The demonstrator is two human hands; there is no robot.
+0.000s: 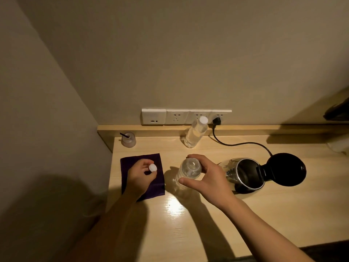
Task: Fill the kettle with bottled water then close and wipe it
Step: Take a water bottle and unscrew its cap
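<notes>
A clear uncapped water bottle [187,172] stands upright on the wooden desk, and my right hand [207,176] grips it around the shoulder. My left hand [140,174] pinches its white cap [153,167] above a dark purple cloth [130,163] lying flat on the desk. To the right of the bottle stands a steel kettle [245,175] with its black lid [286,169] swung open to the right. A second, capped water bottle [196,132] stands at the back by the wall.
A black cord [243,143] runs from the kettle to a plug in the white wall socket strip [186,116]. A small clear container with a black stick [128,139] sits at the back left. Walls close the left and rear; the desk [264,214] stretches right.
</notes>
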